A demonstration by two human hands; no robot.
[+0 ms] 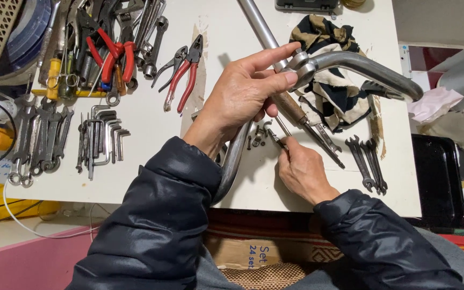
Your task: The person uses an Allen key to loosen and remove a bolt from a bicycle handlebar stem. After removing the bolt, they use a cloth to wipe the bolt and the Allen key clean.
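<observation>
Dark sleeves lead to the left hand (pixel 245 94) steadying the handlebar clamp (pixel 303 65) firmly while the right hand (pixel 303 169) pinches a thin tool (pixel 276 138), best kept square.

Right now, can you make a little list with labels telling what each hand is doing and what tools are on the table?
Left hand: grips the clamp of a curved metal handlebar, thumb on top.
Right hand: pinches a small thin tool near some little bolts.
Under the handlebar: a striped cloth.
Table: white, holding red pliers, hex keys and wrenches.
</observation>
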